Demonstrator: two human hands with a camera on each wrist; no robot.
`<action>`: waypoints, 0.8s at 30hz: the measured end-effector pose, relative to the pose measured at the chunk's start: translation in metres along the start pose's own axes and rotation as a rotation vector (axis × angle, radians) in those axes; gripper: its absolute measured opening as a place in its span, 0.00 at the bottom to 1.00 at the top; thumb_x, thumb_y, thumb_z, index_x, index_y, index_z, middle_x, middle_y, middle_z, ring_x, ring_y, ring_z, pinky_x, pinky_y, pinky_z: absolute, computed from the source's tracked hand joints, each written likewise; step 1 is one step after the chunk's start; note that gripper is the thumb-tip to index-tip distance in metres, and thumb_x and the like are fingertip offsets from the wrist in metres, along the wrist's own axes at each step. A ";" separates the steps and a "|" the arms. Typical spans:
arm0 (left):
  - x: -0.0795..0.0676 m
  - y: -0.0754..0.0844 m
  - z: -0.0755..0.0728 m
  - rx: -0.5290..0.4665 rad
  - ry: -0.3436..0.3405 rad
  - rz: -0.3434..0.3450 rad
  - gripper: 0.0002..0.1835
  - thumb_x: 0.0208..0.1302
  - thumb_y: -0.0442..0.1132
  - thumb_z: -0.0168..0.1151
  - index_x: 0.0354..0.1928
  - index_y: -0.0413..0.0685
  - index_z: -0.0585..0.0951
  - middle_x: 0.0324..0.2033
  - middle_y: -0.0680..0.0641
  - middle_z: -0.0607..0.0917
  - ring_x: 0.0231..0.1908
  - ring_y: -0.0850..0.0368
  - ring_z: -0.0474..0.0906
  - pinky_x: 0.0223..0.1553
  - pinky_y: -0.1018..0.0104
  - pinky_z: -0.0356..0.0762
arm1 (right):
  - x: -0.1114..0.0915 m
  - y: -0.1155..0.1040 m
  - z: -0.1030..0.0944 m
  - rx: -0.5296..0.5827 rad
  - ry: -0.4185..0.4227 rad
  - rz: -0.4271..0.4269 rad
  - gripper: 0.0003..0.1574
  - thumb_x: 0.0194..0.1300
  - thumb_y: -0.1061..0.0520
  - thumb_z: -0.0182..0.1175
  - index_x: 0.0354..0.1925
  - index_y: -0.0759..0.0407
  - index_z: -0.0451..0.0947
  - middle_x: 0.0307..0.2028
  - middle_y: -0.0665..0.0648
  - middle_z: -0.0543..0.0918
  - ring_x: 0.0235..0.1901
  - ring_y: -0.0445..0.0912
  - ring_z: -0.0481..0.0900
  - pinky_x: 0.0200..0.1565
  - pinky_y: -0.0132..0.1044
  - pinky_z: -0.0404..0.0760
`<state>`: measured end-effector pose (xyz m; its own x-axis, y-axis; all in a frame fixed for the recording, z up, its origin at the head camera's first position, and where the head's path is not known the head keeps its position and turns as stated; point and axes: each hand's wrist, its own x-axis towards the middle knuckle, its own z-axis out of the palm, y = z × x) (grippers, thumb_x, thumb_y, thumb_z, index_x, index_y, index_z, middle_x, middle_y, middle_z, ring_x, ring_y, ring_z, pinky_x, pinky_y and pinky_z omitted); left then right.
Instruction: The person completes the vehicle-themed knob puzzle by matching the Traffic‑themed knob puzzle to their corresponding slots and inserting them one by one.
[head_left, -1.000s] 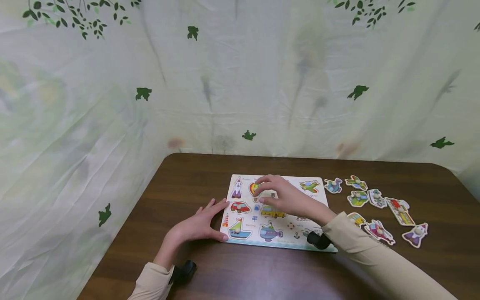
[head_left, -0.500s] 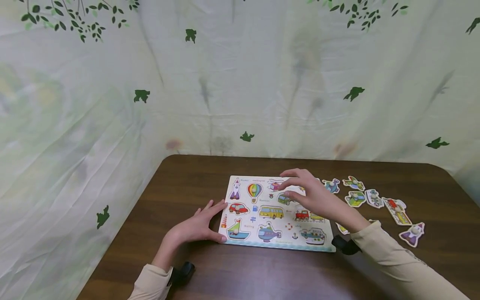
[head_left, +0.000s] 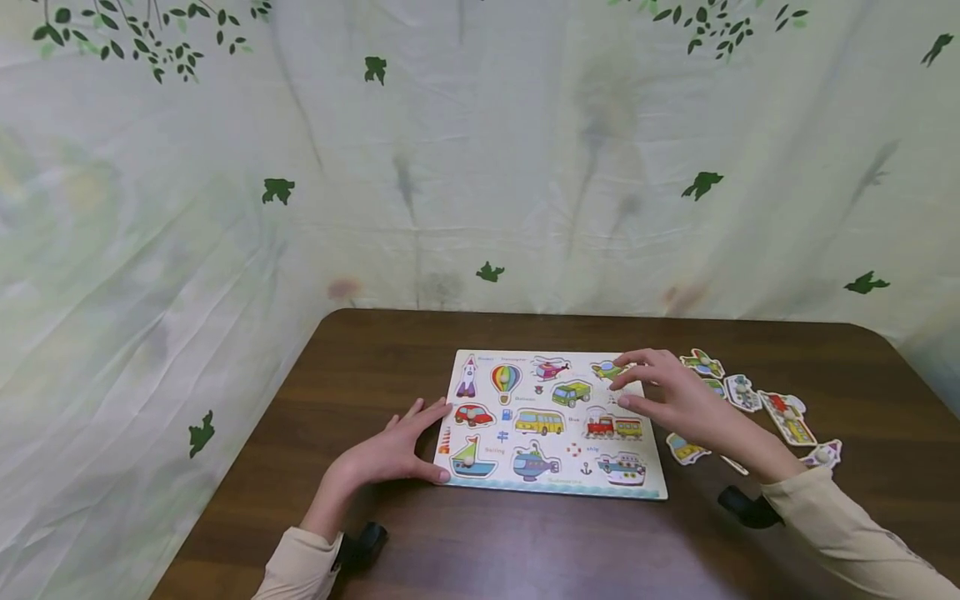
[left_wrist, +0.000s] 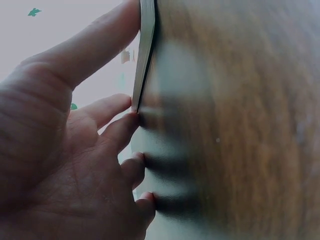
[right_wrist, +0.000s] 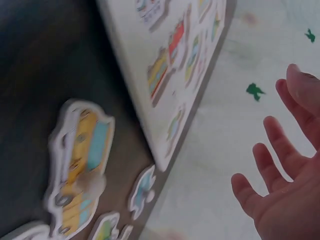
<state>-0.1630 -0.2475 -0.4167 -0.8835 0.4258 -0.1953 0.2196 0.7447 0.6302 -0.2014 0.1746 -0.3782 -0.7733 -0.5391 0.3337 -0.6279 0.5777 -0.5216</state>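
A white puzzle board (head_left: pixel 654 479) with pictures of vehicles lies flat on the table. My left hand (head_left: pixel 386 450) rests at its left side, thumb and fingertips against the edge; the left wrist view shows the board's edge (left_wrist: pixel 145 55) at the thumb (left_wrist: pixel 95 45). Over the board's upper right, by the green plane (head_left: pixel 604 369), hovers my right hand (head_left: pixel 682 404), fingers relaxed and holding nothing. Loose pieces lie right of the board, among them a yellow bus piece (right_wrist: pixel 80 170) with a round knob. The right forearm and hand cover some of them in the head view.
Beyond the right hand lie a plane piece (head_left: pixel 702 363), a ship piece (head_left: pixel 742 393), a train piece (head_left: pixel 787 418) and a rocket piece (head_left: pixel 828 454). The brown table (head_left: pixel 390 358) ends at a leaf-patterned curtain (head_left: pixel 585 167).
My right hand has moved right across the board, from over the balloon to the board's upper right, uncovering the balloon, helicopter, truck and train pictures. The left hand stays at the edge.
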 end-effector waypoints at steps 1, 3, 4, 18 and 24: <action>0.000 0.000 0.000 -0.001 -0.001 -0.001 0.54 0.49 0.54 0.76 0.75 0.47 0.60 0.75 0.44 0.56 0.75 0.39 0.37 0.69 0.35 0.32 | -0.003 0.002 -0.001 -0.008 0.000 -0.001 0.09 0.61 0.60 0.69 0.41 0.50 0.85 0.56 0.58 0.77 0.58 0.57 0.69 0.51 0.54 0.70; 0.000 0.000 0.000 -0.005 -0.003 0.003 0.54 0.50 0.54 0.76 0.75 0.47 0.60 0.75 0.44 0.56 0.75 0.38 0.36 0.68 0.35 0.32 | -0.009 0.005 -0.004 -0.024 -0.001 0.000 0.10 0.60 0.61 0.70 0.40 0.50 0.85 0.56 0.59 0.77 0.58 0.58 0.70 0.51 0.54 0.70; 0.000 0.000 0.000 -0.006 -0.004 0.002 0.54 0.50 0.54 0.76 0.75 0.47 0.60 0.75 0.44 0.55 0.75 0.38 0.36 0.68 0.35 0.32 | -0.012 0.007 -0.006 -0.031 -0.001 -0.003 0.10 0.60 0.62 0.70 0.40 0.50 0.85 0.56 0.58 0.77 0.57 0.58 0.71 0.51 0.54 0.70; 0.003 0.001 -0.002 -0.001 -0.010 -0.004 0.54 0.49 0.54 0.76 0.76 0.48 0.59 0.75 0.46 0.56 0.75 0.39 0.37 0.69 0.35 0.32 | -0.052 0.040 -0.021 -0.124 0.027 -0.090 0.18 0.50 0.66 0.74 0.34 0.44 0.84 0.47 0.55 0.81 0.48 0.52 0.77 0.47 0.39 0.71; 0.000 0.002 -0.003 0.007 -0.010 0.005 0.54 0.50 0.54 0.76 0.76 0.47 0.58 0.75 0.44 0.56 0.75 0.39 0.37 0.68 0.34 0.33 | -0.065 0.052 -0.024 -0.186 0.007 -0.088 0.21 0.47 0.65 0.76 0.34 0.41 0.84 0.48 0.56 0.80 0.47 0.55 0.77 0.46 0.44 0.71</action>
<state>-0.1641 -0.2473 -0.4136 -0.8781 0.4347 -0.2001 0.2266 0.7460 0.6261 -0.1854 0.2545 -0.4078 -0.7147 -0.5889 0.3774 -0.6983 0.6317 -0.3366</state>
